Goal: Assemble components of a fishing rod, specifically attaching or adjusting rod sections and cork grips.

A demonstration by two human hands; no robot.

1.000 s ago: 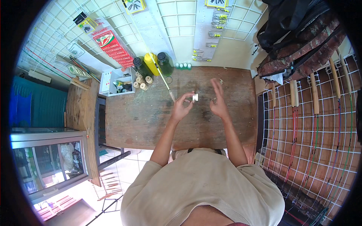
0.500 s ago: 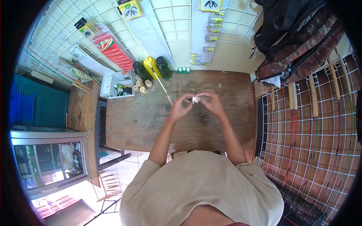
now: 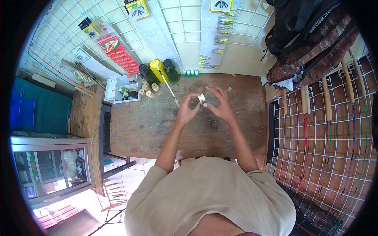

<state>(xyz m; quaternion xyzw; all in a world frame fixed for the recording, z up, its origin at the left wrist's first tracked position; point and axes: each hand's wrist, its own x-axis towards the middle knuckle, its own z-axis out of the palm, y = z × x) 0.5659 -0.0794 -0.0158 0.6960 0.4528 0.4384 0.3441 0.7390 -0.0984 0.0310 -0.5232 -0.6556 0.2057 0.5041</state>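
Observation:
Both of my hands are raised over the middle of a worn wooden table (image 3: 138, 129). My left hand (image 3: 188, 109) pinches a small white piece (image 3: 201, 97) between thumb and fingers. My right hand (image 3: 221, 104) touches the same white piece from the right, its fingers spread above it. A thin pale rod (image 3: 165, 80) runs diagonally from the back wall down to just left of my left hand.
At the table's back stand dark, yellow and green bottles (image 3: 159, 70), several small spools (image 3: 149, 89) and a white tray (image 3: 118, 89). A wire grid with hanging packets (image 3: 220, 23) covers the wall. A camouflage bag (image 3: 311, 47) and fishing rods (image 3: 327, 118) hang on the right.
A second ago my right hand was apart from the white piece, fingers lifted. It has since come in against my left hand, and both now meet at the piece.

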